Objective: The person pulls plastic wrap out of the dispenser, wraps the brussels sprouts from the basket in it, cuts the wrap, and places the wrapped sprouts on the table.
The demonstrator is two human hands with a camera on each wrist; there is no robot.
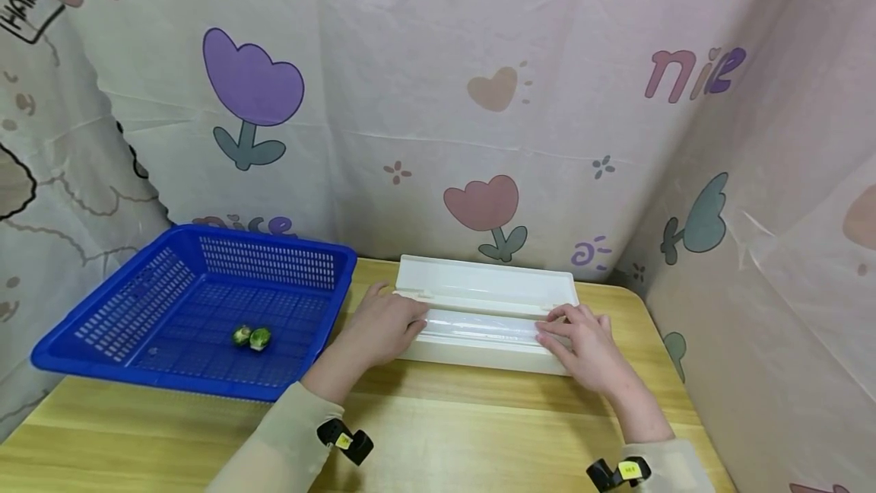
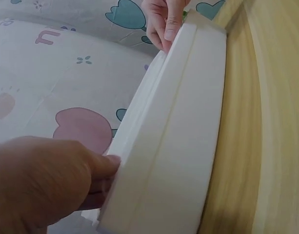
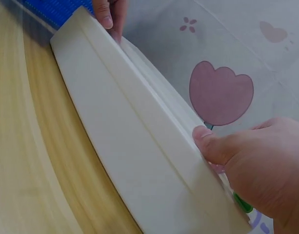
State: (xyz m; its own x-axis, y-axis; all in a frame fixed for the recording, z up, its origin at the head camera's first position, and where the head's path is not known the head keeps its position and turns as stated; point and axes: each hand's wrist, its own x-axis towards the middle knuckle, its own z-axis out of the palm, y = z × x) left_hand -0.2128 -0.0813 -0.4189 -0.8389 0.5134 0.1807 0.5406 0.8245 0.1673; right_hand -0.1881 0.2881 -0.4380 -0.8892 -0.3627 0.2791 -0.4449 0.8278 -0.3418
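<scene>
A long white dispenser box [image 1: 479, 356] lies on the table, its lid [image 1: 486, 280] tipped back toward the cloth. Along its inside runs a shiny, clear roll of cling film [image 1: 479, 326]. My left hand [image 1: 383, 326] grips the left end of the roll, thumb toward the near side. At the other end, my right hand [image 1: 582, 345] holds the roll with curled fingers and thumb. In the left wrist view, the left thumb [image 2: 108, 165] lies at the box's upper edge; the fingers are partly hidden behind it. The right thumb [image 3: 210, 144] sits likewise in the right wrist view.
A blue plastic basket [image 1: 328, 280] stands left of the box, close to my left forearm. Inside it are two small green Brussels sprouts [image 1: 251, 337]. A printed cloth [image 1: 411, 97] hangs behind the wooden table [image 1: 438, 440] and along its sides.
</scene>
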